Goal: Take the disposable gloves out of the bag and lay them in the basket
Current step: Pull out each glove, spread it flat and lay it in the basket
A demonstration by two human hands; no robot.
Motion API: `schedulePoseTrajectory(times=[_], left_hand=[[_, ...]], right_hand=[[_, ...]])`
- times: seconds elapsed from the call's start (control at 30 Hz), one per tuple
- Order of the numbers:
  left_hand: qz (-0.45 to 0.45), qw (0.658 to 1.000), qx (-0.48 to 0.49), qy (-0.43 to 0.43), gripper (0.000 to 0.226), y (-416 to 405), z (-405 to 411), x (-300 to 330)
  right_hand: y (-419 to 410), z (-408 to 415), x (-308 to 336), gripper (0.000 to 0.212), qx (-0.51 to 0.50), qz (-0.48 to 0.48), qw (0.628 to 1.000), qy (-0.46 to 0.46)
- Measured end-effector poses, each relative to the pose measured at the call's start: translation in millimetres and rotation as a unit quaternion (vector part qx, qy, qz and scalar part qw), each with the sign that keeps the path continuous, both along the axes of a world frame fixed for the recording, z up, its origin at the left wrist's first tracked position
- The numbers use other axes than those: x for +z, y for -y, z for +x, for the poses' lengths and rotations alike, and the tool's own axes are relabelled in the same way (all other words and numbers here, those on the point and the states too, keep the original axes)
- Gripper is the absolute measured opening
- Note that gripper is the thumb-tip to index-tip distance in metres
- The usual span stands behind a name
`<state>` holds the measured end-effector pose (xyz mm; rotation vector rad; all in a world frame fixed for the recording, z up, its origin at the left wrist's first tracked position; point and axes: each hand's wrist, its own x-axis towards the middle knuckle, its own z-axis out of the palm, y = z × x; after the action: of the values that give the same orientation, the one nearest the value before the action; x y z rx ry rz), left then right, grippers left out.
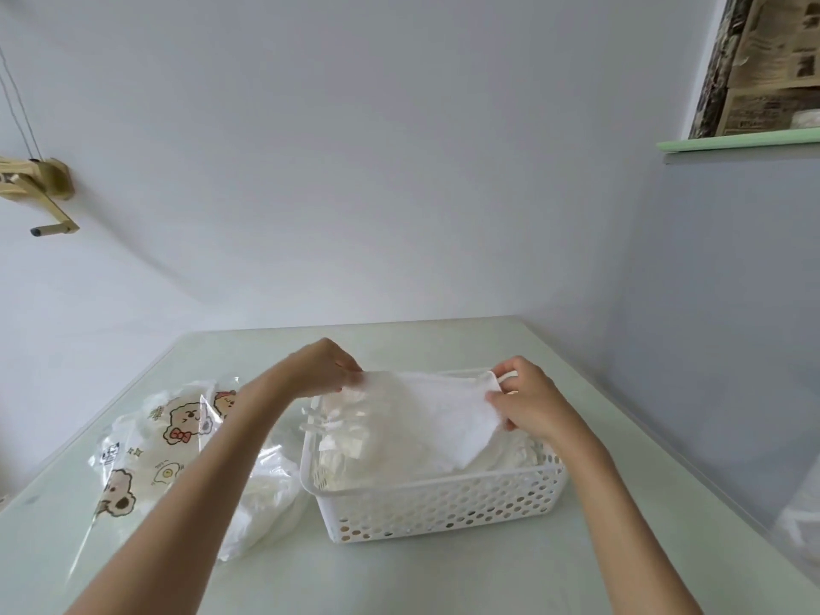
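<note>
Hands at work over basket. Left hand (326, 368) pinches one corner of a glove (437, 410); right hand (526, 399) pinches the opposite edge, fingers curled onto the film. Glove is stretched between them, sagging at the middle, held above the basket (439, 503), its lower corner dipping toward the pile of gloves (355, 441) already inside. Bag (164, 441) lies on the table (443, 574) just left of the basket, printed with bears, more white film bulging from its near end.

Risks, as judged: film is thin and light, so an uneven release could let it drift or fold over the rim. Static cling may keep it stuck to fingers. Pressing down could disturb the pile beneath.
</note>
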<state>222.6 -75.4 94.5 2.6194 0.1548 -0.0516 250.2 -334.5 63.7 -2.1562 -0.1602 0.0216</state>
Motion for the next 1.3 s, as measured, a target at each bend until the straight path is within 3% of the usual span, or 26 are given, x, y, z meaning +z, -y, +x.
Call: schedulePoseTrajectory(times=[0.13,0.27,0.4,0.47,0.53,0.63,0.73,0.83,0.9,0.97,1.07,1.1,1.2,1.3], left_hand=[[0.099,0.993,0.027,0.061,0.010,20,19,-18],[0.161,0.971,0.043,0.168,0.023,31,23,-31],[0.103,0.949,0.074,0.289,0.017,28,7,-31],[0.089,0.963,0.059,0.246,0.014,24,-8,-29],[0.144,0.979,0.010,0.146,0.025,19,-21,-26],[0.238,0.968,-0.037,0.065,0.031,18,-34,-24],[0.263,0.963,-0.054,0.030,0.026,19,-38,-23],[0.282,0.957,-0.054,0.038,0.021,19,-44,-21],[0.249,0.960,-0.039,0.119,0.018,21,-46,-19],[0.180,0.972,-0.066,0.139,0.032,27,-43,-17],[0.195,0.968,-0.160,-0.022,0.080,40,-35,-30],[0.225,0.958,-0.165,-0.064,0.090,42,-33,-38],[0.292,0.938,-0.151,-0.111,0.099,39,-30,-56],[0.311,0.927,-0.149,-0.149,0.094,43,-29,-57]], right_hand=[[2,7,-14,0.023,-0.061,-0.184,0.977,0.093],[2,9,-19,0.028,-0.082,-0.217,0.965,0.125],[8,7,-13,0.035,-0.074,-0.214,0.964,0.140],[10,5,-6,0.033,-0.078,-0.189,0.960,0.189],[8,5,-1,0.025,-0.037,-0.144,0.967,0.209],[-2,6,-5,0.024,0.089,-0.112,0.982,0.125],[-4,8,-16,0.029,0.118,-0.177,0.976,0.041],[1,8,-15,0.035,0.123,-0.191,0.973,0.030],[1,5,-6,0.030,0.124,-0.150,0.977,0.088],[-2,1,2,0.025,0.128,-0.092,0.979,0.131],[-8,-5,4,0.023,0.176,-0.093,0.974,0.106],[-8,-5,1,0.029,0.188,-0.143,0.968,0.083],[-6,-5,-13,0.073,0.198,-0.294,0.935,-0.032],[-6,-2,-17,0.095,0.202,-0.317,0.923,-0.080]])
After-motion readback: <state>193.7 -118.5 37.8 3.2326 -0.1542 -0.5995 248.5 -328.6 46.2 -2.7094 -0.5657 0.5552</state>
